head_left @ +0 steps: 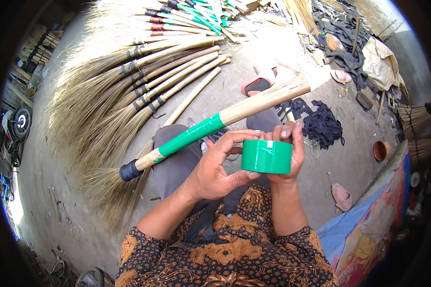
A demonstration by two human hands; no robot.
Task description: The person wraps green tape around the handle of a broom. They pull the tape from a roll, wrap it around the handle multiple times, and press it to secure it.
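Note:
A wide roll of glossy green tape (266,157) is held up in front of my lap. My right hand (294,155) grips it from the right side and behind. My left hand (218,167) is curled at its left edge, thumb and fingertips against the roll. Across my knees, beyond the hands, lies a broom with a pale wooden handle (268,101). Green tape (191,137) covers the middle of that handle, with bare wood on both sides. Black binding (130,171) wraps its lower end, above the straw bristles (107,191). Neither hand touches this broom.
Several finished-looking brooms (172,62) lie fanned on the floor at the far left. A heap of black strips (321,125) sits beyond my right knee. Pink sandals (341,197) and a clay pot (381,150) stand right. A colourful sheet (364,239) edges the near right.

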